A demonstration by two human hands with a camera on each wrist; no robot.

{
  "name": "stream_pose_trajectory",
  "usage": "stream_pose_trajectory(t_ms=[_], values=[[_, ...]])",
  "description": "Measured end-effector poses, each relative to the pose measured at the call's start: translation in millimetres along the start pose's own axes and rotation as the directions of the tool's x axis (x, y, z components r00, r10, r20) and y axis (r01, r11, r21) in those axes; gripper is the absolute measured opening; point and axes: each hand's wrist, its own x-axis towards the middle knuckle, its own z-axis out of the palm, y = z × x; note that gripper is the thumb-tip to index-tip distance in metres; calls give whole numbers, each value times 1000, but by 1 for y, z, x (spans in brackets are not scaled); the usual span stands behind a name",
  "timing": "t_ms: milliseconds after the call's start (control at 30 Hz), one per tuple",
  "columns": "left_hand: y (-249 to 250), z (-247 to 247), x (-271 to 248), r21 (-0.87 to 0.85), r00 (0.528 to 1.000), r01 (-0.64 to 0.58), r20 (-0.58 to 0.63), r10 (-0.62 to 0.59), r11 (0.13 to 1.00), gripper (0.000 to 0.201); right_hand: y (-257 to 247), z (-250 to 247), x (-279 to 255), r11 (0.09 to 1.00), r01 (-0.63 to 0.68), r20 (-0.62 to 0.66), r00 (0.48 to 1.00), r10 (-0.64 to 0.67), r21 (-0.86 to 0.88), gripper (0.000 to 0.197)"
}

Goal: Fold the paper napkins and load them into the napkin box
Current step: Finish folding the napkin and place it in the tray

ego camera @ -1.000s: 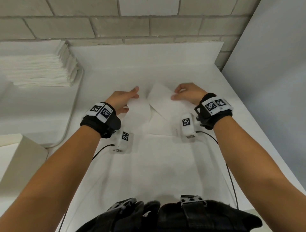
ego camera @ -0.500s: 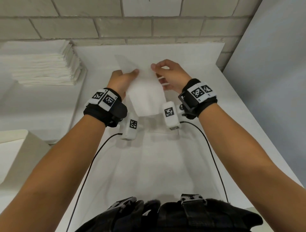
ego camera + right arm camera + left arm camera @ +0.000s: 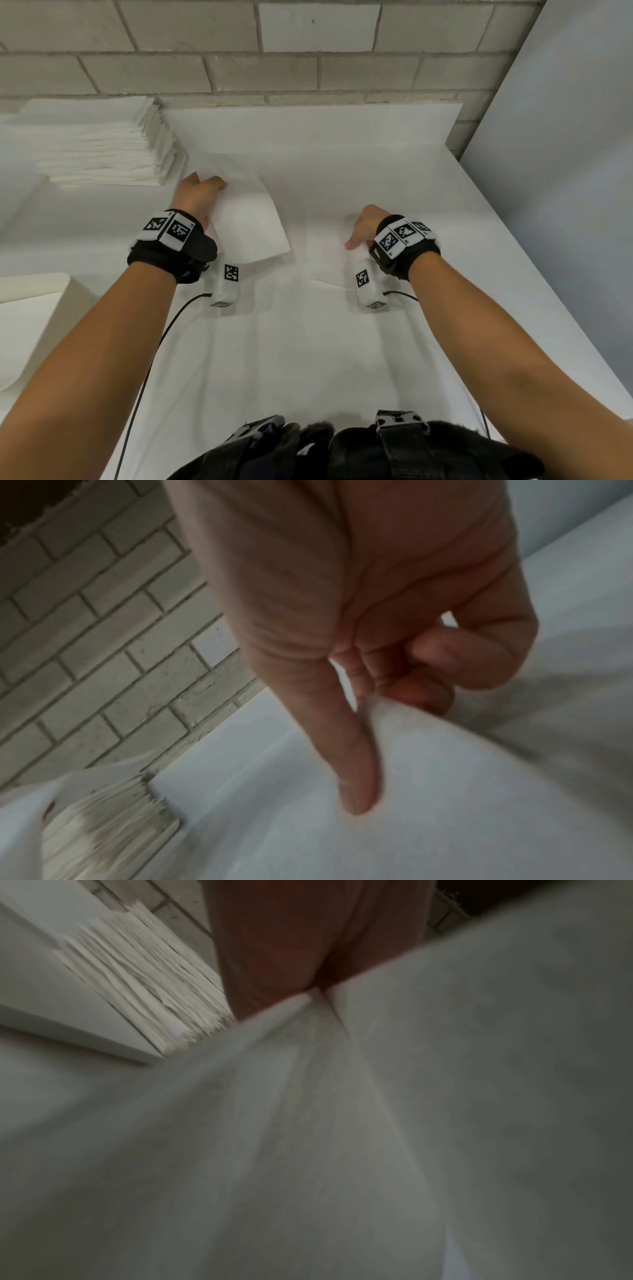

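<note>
Your left hand (image 3: 200, 197) holds a folded napkin (image 3: 251, 222) by its far left corner, with the fingers closed around the edge, just beside the stack of napkins (image 3: 102, 150) at the back left. Your right hand (image 3: 364, 226) is on a second napkin (image 3: 329, 260) that lies flat on the tabletop (image 3: 308, 359). In the right wrist view the thumb (image 3: 356, 777) is straight and presses down on the paper, while the other fingers are curled and pinch a raised edge of it.

I think the main risk is on the left side. The folded napkin is held at only 1 corner and its near end hangs free, so the fold could open, or the thin paper could tear if you pull fast. It is also close to the stack, so a wide movement could push the top sheets out of line. On the right, a pinch that is too deep could take the tabletop cover together with the napkin.

The folded napkin is a long rectangle. Its long axis runs from your left hand at the far left toward the near right, and the near short edge points to you. The white box (image 3: 30, 329) at the near left is probably the napkin box, but I cannot tell this for sure.
</note>
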Motion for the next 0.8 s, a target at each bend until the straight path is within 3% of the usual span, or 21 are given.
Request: stream_pose_trajectory(t_ms=[100, 200, 300, 467, 567, 700, 800], values=[[0, -2, -1, 8, 1000, 21, -3, -21, 1000, 13, 7, 3, -3, 997, 63, 32, 997, -65, 39, 51], [-3, 2, -2, 12, 1000, 21, 19, -21, 1000, 19, 9, 8, -12, 990, 137, 41, 990, -138, 12, 51], [-7, 8, -2, 5, 999, 19, 50, -19, 1000, 13, 11, 8, -14, 977, 211, 30, 977, -211, -14, 43], [-4, 9, -2, -10, 997, 11, 80, -10, 1000, 13, 15, -13, -17, 897, 300, -40, 952, -304, 325, 35], [-6, 7, 0, 5, 996, -27, 81, 26, 1000, 38, 11, -30, -19, 817, 361, -135, 932, -337, 450, 32], [-12, 1, -1, 16, 984, -169, 65, 167, 986, 71, 2, -41, -22, 703, 478, -300, 878, -372, 527, 30], [-13, -1, -4, 16, 972, -215, 101, 213, 976, 66, -10, -49, -22, 698, 470, -322, 882, -345, 540, 32]])
